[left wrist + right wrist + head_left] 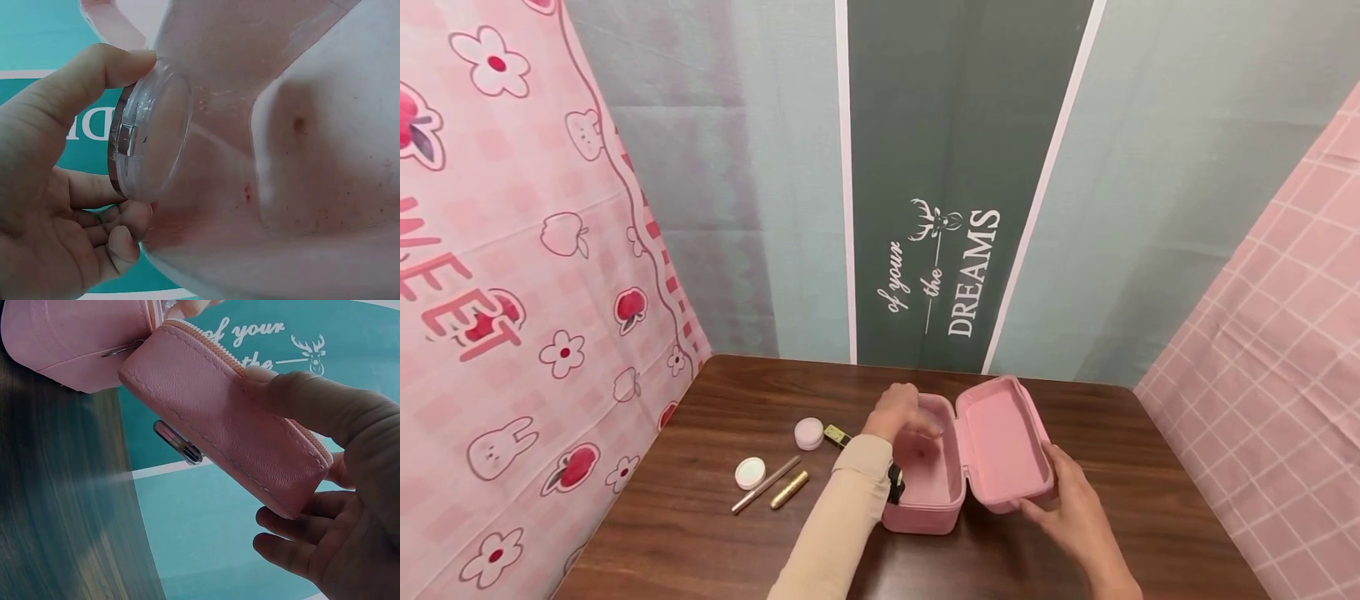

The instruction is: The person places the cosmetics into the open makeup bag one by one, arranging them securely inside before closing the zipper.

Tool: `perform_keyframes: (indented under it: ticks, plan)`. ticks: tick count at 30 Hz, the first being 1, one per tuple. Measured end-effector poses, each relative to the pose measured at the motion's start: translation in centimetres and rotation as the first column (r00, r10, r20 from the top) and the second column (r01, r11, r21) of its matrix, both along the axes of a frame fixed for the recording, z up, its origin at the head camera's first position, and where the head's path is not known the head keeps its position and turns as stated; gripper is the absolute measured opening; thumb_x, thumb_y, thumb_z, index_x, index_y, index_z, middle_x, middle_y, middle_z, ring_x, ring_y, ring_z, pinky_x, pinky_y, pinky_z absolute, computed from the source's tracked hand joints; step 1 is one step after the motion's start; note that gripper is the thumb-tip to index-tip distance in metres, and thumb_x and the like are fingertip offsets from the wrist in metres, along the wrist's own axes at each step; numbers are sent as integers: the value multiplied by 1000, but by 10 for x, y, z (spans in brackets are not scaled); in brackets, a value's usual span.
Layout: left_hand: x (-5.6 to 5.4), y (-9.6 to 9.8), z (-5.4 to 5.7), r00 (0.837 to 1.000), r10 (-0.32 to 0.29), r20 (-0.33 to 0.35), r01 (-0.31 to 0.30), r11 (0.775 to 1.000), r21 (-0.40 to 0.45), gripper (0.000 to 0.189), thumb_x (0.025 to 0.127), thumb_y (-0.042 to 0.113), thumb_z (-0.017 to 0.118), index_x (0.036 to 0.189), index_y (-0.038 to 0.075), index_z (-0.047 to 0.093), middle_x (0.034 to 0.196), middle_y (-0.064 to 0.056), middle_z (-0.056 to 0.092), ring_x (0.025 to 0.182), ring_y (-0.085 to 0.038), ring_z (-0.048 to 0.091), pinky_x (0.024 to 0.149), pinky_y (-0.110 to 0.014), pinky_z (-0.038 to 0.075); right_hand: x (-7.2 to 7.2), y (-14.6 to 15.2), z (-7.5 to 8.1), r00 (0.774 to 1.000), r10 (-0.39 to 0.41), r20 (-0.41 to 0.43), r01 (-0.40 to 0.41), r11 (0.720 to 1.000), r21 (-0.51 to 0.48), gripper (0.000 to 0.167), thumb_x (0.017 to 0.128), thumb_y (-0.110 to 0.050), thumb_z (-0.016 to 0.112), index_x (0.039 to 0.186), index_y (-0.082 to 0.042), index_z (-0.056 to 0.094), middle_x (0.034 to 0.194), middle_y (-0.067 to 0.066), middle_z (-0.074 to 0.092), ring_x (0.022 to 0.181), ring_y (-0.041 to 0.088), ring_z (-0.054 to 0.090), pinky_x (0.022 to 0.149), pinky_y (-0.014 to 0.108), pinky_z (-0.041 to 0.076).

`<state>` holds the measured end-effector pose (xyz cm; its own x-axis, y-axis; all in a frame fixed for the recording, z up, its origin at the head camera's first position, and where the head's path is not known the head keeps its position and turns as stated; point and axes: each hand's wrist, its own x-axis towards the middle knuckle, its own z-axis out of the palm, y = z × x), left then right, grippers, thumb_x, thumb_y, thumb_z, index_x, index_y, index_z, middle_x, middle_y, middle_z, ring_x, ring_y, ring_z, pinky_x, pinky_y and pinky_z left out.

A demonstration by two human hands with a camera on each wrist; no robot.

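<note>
- Nearest us, our right hand is at the near right of the desk, thumb pressed on the zip edge of the lid, the other fingers loosely spread just beneath it.
- We see the lid standing open, hinged off the right side of the pink case, which sits near the middle of the desk towards the near edge.
- Our left hand is over the open case, thumb and fingers pinching a small clear-lidded compact, held on edge just above the pink lining.
- We cannot tell from the head view whether the compact touches the case.
- Left of the case we have a pink jar, a white jar, a gold tube, a thin pencil and a small dark item, all near each other.
- Patterned cloths hang behind and beside the desk.
</note>
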<state>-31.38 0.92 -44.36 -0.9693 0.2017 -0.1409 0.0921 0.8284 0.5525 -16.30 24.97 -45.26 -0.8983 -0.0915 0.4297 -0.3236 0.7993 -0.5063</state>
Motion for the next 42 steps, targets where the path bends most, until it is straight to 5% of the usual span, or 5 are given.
perform_keyframes:
  ticks: [9,23,33,42]
  plan:
    - [-1,11,-1,999,-6,34,7,1000,-24,49,57,33,86,91,5,64,75,-6,57,65,-20,53,56,-33,46,-1,3,-2,1000,-5,10,5,1000,-11,89,57,-9,88,130,8,38,125,32,42,107,48,46,83,61,38]
    - [-4,21,-5,996,-78,32,84,966,-244,44,64,42,75,94,12,63,76,-1,55,71,-16,51,67,-30,46,-2,3,0,1000,-3,11,4,1000,-10,87,59,-12,87,129,9,39,124,32,43,107,48,47,83,61,38]
    - [-6,15,-19,989,-82,123,80,997,23,42,67,16,82,99,1,61,83,-6,55,76,-20,51,69,-31,47,-3,1,1,1000,-5,10,5,1000,-7,86,61,-16,87,129,9,40,123,31,44,107,48,47,84,60,38]
    - [-3,10,-16,985,-84,153,79,996,36,34,72,16,78,98,2,61,81,-5,55,74,-20,53,66,-32,48,-3,0,-4,998,-9,-63,7,1000,-18,80,63,-11,84,127,11,41,121,31,46,105,46,49,82,59,39]
